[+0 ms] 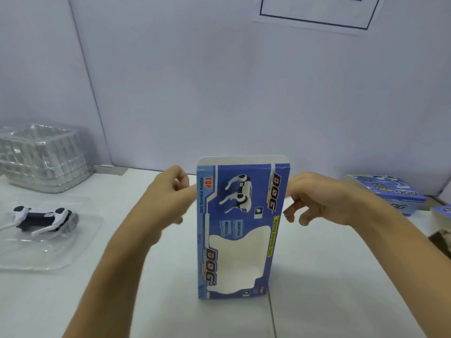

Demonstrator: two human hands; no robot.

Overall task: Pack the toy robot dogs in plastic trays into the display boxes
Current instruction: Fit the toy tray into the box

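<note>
the display box (241, 228) stands on end at the middle of the bench (341, 276), flattened or barely opened, its window showing nothing inside. the left hand (168, 191) pinches its upper left edge with curled fingers; the right hand (314, 198) touches the upper right edge, though whether those fingers truly grip is unclear from motion blur. 1 toy robot dog (41, 217) lies in its plastic tray (61, 252) at the left, not yet boxed. so packing of this one has hardly begun. a stack of empty trays (44, 157) waits behind. boxes at the right (385, 193) are cut off; their contents can't be made out.
</note>
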